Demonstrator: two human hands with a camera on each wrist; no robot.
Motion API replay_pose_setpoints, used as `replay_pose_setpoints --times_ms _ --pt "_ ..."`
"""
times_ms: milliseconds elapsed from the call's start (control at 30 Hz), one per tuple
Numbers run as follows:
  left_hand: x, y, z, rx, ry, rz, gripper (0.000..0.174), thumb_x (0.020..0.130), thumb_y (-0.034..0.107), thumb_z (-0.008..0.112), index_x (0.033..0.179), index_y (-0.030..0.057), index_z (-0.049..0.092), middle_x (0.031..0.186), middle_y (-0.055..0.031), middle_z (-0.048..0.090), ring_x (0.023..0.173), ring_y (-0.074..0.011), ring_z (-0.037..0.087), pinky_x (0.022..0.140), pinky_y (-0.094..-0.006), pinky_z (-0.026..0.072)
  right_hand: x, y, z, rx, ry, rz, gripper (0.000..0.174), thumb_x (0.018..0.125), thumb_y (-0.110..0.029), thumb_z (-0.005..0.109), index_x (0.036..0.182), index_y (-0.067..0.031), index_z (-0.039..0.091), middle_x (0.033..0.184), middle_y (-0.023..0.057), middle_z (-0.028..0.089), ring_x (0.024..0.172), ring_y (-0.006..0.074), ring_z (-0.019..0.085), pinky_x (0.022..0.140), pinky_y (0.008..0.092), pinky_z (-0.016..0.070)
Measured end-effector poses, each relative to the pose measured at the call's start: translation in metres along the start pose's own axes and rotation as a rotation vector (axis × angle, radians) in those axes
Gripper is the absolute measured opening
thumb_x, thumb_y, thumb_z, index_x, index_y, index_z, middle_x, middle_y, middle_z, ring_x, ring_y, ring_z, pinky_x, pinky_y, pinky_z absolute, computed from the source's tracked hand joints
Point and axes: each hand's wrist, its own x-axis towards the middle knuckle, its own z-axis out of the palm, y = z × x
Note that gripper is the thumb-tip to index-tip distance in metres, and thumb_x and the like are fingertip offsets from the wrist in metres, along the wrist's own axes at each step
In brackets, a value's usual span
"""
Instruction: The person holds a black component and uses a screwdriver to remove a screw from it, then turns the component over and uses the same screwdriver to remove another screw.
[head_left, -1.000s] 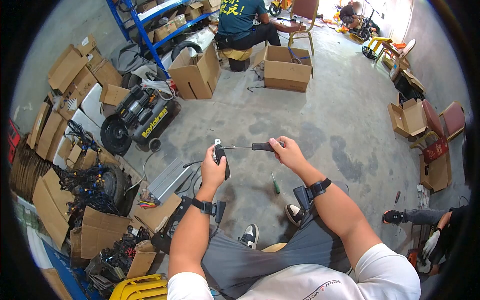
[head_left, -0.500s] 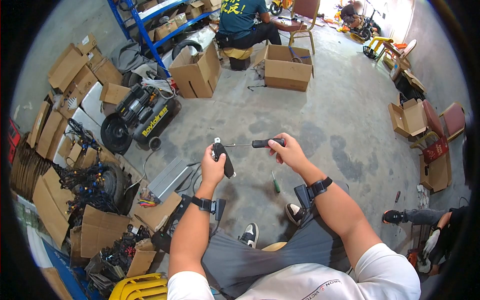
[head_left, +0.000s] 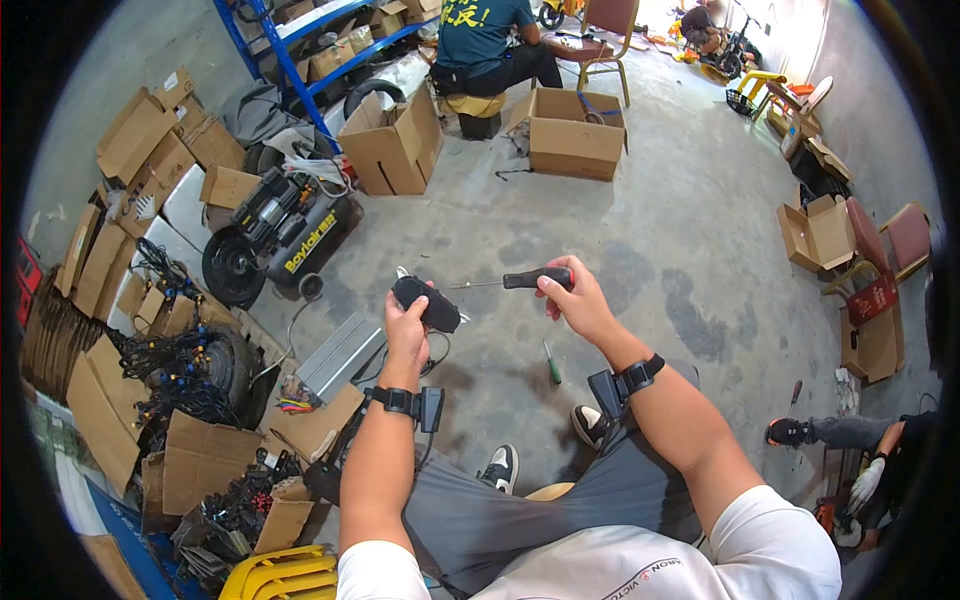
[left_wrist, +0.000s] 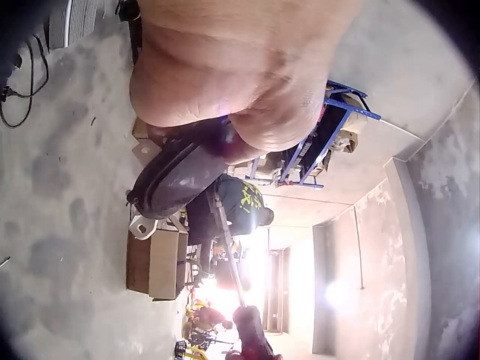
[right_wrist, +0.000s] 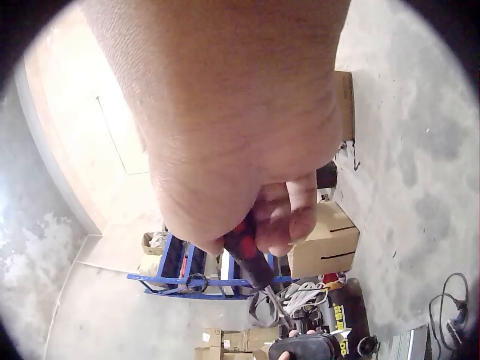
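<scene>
In the head view my left hand [head_left: 407,335] grips a black, rounded oblong part [head_left: 432,305], thumb lying across its dark face. White metal tabs [left_wrist: 142,225] with holes stick out from that part in the left wrist view. My right hand [head_left: 582,302] holds a screwdriver [head_left: 525,280] by its black and red handle, the fingers curled round it. Its thin shank points left toward the black part, with a small bit of something at the tip. On the floor between the feet and hands lies a green-handled screwdriver [head_left: 552,368].
To the left are an air compressor [head_left: 300,235], a silver metal case [head_left: 340,360], cables and cardboard boxes. Two open cartons [head_left: 575,150] stand ahead near a seated person [head_left: 485,50]. At the lower right another person's gloved hand [head_left: 866,485] shows.
My left hand has turned the black part so its broad dark face shows, and moved it left, away from the screwdriver tip. The right hand has barely moved.
</scene>
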Motion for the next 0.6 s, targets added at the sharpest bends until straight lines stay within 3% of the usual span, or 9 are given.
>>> replay_pose_setpoints --times_ms 133,600 --pt "-0.001 -0.002 0.003 -0.003 0.004 0.027 0.043 0.088 -0.007 0.054 0.127 0.0025 0.039 0.117 -0.0175 0.063 0.098 -0.0259 0.067 0.081 -0.0387 0.0592 -0.002 -0.002 0.003 0.008 -0.024 0.005 0.031 0.095 -0.02 0.063 0.114 -0.0012 0.048 0.084 0.0072 0.065 0.062 0.0104 0.06 0.051 0.0247 0.0478" --pt "-0.008 -0.008 -0.005 0.041 -0.023 0.07 0.038 0.088 -0.008 0.053 0.123 0.001 0.041 0.117 -0.0181 0.063 0.1 -0.0244 0.065 0.088 -0.0365 0.0554 -0.011 0.003 0.007 -0.012 -0.02 -0.01 0.031 0.094 -0.021 0.064 0.113 -0.0016 0.049 0.083 0.0064 0.064 0.061 0.0098 0.06 0.051 0.0241 0.0473"
